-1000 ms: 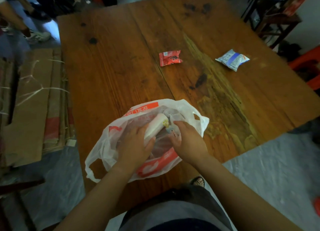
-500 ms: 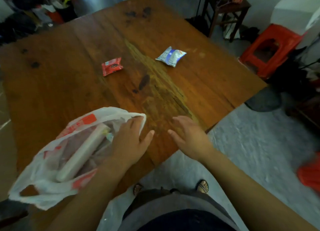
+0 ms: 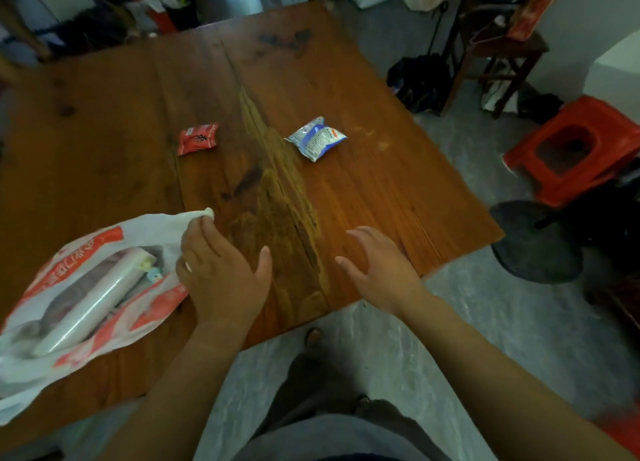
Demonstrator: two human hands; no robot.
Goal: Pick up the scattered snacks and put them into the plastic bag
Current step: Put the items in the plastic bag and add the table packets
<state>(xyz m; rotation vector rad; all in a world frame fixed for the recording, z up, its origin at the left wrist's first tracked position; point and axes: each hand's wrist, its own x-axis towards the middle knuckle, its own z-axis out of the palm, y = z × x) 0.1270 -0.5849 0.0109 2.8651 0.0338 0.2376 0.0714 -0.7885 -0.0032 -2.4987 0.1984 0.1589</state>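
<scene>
A white plastic bag (image 3: 86, 249) with red print lies at the table's near left, its mouth facing right. Inside it I see a long white wrapped snack (image 3: 93, 301). My left hand (image 3: 221, 273) holds the bag's rim, fingers bent over the edge and thumb spread to the right. Over the table's near edge hovers my right hand (image 3: 377, 266), fingers relaxed, holding nothing. Farther out on the wood lie a red snack packet (image 3: 197, 139) and, to its right, a blue and white snack packet (image 3: 316, 137), both beyond my hands.
The brown wooden table (image 3: 398, 197) ends just right of my right hand. A red plastic stool (image 3: 571, 149) and a dark wooden chair (image 3: 498, 55) stand to the right on the grey floor. Clutter lines the far side.
My right hand has come out of the bag and now hovers to its right over the table edge. My view has swung right. The left hand stays at the bag's rim.
</scene>
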